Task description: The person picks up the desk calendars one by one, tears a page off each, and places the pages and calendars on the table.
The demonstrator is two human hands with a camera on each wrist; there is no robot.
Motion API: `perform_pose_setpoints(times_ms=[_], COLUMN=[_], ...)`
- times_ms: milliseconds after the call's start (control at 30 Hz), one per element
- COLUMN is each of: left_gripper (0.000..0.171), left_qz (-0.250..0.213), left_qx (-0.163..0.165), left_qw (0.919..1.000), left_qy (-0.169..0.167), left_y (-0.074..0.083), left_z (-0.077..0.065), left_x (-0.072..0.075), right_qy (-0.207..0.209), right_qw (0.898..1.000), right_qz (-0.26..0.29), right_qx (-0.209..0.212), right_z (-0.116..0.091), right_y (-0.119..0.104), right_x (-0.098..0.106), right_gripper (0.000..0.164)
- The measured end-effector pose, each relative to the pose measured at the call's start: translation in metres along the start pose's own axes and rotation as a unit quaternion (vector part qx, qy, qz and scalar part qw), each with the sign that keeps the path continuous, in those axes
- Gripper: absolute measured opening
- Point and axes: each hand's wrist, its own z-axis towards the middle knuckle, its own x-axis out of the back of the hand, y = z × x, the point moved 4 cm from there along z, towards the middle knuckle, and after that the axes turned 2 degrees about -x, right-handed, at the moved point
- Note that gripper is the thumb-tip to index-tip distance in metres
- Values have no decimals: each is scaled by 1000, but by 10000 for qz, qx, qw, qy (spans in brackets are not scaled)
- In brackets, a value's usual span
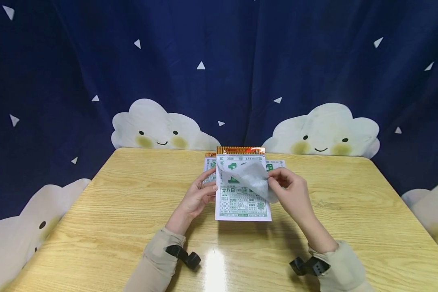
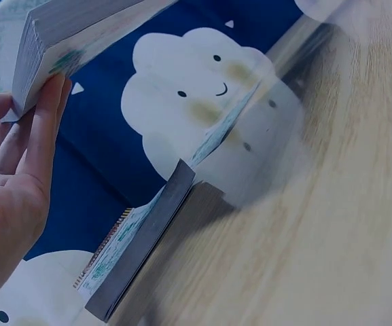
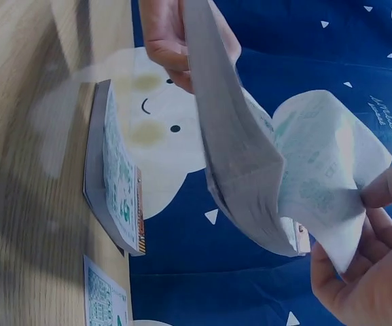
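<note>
A thick tear-off calendar (image 1: pixel 242 207), printed in green with a red-and-gold band on top, is held up above the table. My left hand (image 1: pixel 200 196) grips its left edge, thumb on the front and fingers behind, as the left wrist view shows. My right hand (image 1: pixel 291 190) pinches the corner of its thin top page (image 1: pixel 253 178). That page is lifted and folded over diagonally, baring the printed page beneath. In the right wrist view the page (image 3: pixel 321 163) curls away from the thick block (image 3: pixel 240 149) of sheets.
Behind the held calendar, a second calendar pad (image 3: pixel 117 176) lies on the wooden table (image 1: pixel 131 194). A loose printed sheet (image 3: pixel 104 295) lies next to it, partly hidden in the head view. A dark blue curtain (image 1: pixel 233 81) with clouds hangs at the table's far edge.
</note>
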Motion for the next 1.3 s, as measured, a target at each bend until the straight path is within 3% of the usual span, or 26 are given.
perform_pose_setpoints(times_ms=[400,733,1033,1300], left_gripper=[63,64,65,65], left_qz=[54,17,90,219], left_qx=[-104,-25,11,-30], left_qw=[9999,9995,9984,9970], left_qy=[36,322,554,735], left_y=[1,-1,-4,-2], left_z=[-1,1,1,1], left_x=[0,3,5,3], right_qy=[-134,335,349,434], right_qw=[9988,9956,9886,9865], right_qz=[472,813,1343,1288], right_qx=[-46,-336,-577,-908], right_z=[-1,2,5,12], right_y=[-3,5,17,29], right_x=[2,10,9,12], right_gripper=[12,13,14,13])
